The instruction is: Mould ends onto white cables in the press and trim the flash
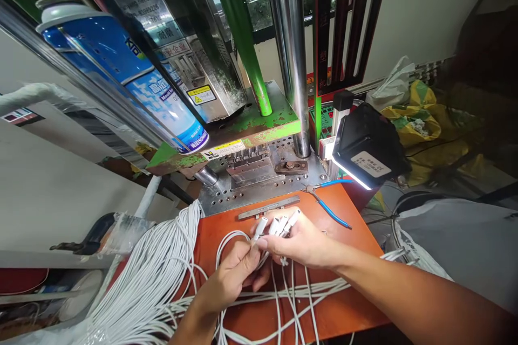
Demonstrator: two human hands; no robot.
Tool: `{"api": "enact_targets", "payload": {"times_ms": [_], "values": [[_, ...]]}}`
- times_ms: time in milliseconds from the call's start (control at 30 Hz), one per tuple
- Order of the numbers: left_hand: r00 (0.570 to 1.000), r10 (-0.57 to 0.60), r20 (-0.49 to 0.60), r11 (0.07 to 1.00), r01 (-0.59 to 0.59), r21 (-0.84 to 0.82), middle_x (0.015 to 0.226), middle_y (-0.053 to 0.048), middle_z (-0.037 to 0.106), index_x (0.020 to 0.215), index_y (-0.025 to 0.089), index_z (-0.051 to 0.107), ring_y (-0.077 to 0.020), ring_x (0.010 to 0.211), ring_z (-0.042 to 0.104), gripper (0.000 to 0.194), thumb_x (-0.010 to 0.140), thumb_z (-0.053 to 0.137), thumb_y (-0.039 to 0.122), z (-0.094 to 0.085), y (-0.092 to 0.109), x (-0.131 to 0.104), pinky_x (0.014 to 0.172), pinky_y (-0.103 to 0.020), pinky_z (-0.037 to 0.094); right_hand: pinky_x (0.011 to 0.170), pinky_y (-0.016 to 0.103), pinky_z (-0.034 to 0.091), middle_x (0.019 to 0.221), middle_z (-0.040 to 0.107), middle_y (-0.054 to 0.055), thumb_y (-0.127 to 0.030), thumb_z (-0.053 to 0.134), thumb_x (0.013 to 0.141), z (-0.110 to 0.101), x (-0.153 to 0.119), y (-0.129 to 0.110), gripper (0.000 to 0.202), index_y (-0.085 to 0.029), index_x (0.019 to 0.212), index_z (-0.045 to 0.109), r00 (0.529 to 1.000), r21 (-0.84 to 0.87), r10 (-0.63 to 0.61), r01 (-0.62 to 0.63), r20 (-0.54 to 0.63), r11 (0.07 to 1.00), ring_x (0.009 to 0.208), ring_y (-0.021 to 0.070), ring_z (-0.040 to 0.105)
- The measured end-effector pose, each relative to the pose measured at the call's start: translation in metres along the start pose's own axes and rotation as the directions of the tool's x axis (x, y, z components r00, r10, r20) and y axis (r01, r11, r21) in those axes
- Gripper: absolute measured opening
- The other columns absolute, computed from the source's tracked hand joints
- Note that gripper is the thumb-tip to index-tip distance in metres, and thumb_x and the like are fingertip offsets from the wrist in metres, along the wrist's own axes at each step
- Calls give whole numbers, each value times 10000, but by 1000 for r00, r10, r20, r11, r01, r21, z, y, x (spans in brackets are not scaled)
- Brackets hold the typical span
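Note:
Above the orange work surface [332,315] my two hands meet. My right hand [301,242] is closed around several white cable connectors [279,225], whose ends point up and away from me. Thin white cables [293,302] hang down from that bunch. My left hand [238,267] is closed on one white cable connector [261,228], pinched between thumb and fingers beside the others. A loop of cable [226,242] curves behind the left hand. Some of the left fingers are hidden under the right hand.
A press with a metal mould [253,172] stands behind the work surface. Blue-handled pliers [332,210] and a metal bar [269,207] lie before it. A thick cable bundle [149,264] spreads at left. A blue spray can [125,75] rests on the press; a lit lamp [370,145] is at right.

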State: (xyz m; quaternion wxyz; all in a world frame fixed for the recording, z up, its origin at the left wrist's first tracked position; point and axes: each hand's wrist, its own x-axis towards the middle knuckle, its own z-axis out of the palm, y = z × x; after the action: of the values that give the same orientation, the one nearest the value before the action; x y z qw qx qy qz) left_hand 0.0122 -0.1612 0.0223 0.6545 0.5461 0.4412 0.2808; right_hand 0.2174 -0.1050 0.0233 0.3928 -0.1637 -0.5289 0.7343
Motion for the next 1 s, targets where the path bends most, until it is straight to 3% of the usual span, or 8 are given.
{"api": "enact_targets", "payload": {"times_ms": [100,267,333,600,767,1000], "values": [[999,49,19,995,-50,87,581,1,542,975,127,657,-85,471,336,548,1032,508,652,2,6,5,468,-247,228,484,220,399,685,630,-5,-511,837,849,1,1,1,381,-153,837,706,998,-25,-18,16,-55,1000,526,98,518],[953,141,-268,982,-100,163,574,5,617,891,163,632,-75,410,435,434,946,704,588,10,14,9,424,-202,273,569,233,455,734,678,12,-476,863,824,2,2,-3,360,-164,780,689,984,-58,-70,61,-166,996,629,121,569],[939,157,-306,978,-105,178,562,-11,630,812,159,640,-77,398,452,459,943,703,595,12,15,9,417,-203,276,567,233,468,726,681,6,-456,874,814,2,1,-2,347,-169,778,683,981,-51,-74,66,-178,997,625,123,580],[926,255,-278,945,-179,272,535,-31,603,678,161,648,-101,439,491,530,1017,603,566,9,9,10,457,-240,339,542,313,573,694,715,24,-468,886,799,7,1,3,372,-180,795,651,989,163,16,8,-144,987,579,200,699],[933,254,-253,955,-202,215,560,-30,617,735,155,665,-90,431,447,517,1020,591,580,10,6,12,434,-231,306,523,314,580,686,713,31,-500,903,763,10,2,0,417,-173,751,645,985,164,33,-4,-172,986,570,200,696],[950,174,-259,980,-141,141,546,-18,579,850,142,703,-92,426,417,505,1003,595,611,10,1,11,423,-227,254,518,258,509,665,690,4,-493,899,759,8,2,-2,395,-180,725,659,975,76,17,0,-221,997,563,142,615]]}}
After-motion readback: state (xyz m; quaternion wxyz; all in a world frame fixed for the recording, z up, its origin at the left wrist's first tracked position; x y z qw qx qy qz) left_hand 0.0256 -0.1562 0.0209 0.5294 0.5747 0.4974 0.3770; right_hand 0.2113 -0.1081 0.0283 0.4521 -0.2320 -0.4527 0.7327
